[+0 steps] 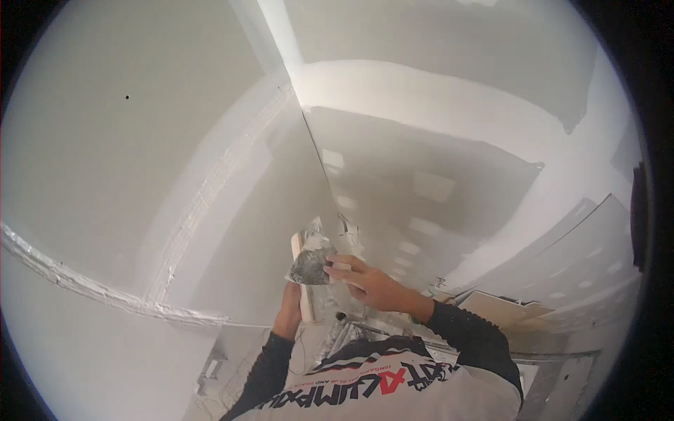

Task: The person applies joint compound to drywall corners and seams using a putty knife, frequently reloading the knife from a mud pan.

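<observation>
My left hand [289,309] is closed on a long, pale, narrow board-like tool [306,306], held upright in front of my body. My right hand [361,281] grips a metal taping knife [309,266], its wide blade smeared with grey and white compound. The blade lies over the upper part of the pale tool and hides part of it. Whether the two tools touch, I cannot tell. My dark sleeves and white printed shirt fill the lower middle of the view.
Grey plasterboard [112,154] with white compound bands and a rough taped seam [210,189] surrounds a corner [302,105]. Patched board [449,182] spans the right. Lower down are loose panels [505,309], thin cables and items I cannot make out.
</observation>
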`<state>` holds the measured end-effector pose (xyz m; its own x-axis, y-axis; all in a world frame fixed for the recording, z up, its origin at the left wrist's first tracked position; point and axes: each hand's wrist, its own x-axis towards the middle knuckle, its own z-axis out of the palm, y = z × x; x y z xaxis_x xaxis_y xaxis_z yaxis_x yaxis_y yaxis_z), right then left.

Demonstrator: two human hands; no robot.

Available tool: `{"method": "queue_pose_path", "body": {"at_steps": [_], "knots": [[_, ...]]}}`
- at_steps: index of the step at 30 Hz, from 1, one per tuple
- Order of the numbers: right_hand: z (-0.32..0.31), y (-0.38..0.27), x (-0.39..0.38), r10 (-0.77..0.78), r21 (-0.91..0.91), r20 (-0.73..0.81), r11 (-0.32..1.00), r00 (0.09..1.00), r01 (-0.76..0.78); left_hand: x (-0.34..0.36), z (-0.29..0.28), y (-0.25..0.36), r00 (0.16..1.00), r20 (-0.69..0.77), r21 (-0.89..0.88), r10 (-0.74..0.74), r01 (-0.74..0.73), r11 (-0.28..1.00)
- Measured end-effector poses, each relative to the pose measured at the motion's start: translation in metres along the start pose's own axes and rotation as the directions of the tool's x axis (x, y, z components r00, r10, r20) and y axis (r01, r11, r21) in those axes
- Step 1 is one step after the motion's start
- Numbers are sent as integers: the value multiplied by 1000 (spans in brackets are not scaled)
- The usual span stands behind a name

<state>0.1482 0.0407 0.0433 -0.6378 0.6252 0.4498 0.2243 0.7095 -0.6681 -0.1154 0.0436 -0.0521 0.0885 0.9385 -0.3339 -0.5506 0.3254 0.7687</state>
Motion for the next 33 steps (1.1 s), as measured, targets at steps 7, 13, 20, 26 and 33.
{"method": "queue_pose_path", "body": {"at_steps": [7, 13, 20, 26, 33], "knots": [[-28, 35, -64, 117, -307, -39, 944, 992, -123, -6, 48, 21, 1000, -5, 162, -7, 8, 987], [-69, 51, -99, 416, 241, -249, 901, 875, -360, -29, 81, 55, 959, 1, 79, 283, -283, 956], [-39, 10, -113, 545, 997, 52, 18, 837, -73, -55, 124, 50, 582, -45, 639, 812, -608, 471], [-31, 14, -98, 424, 995, 98, -70, 900, -75, -81, 139, 23, 497, 31, 699, 867, -631, 336], [-53, 6, -90, 374, 993, 97, -104, 922, -63, -104, 109, -8, 812, -7, 874, 583, -278, 398]]}}
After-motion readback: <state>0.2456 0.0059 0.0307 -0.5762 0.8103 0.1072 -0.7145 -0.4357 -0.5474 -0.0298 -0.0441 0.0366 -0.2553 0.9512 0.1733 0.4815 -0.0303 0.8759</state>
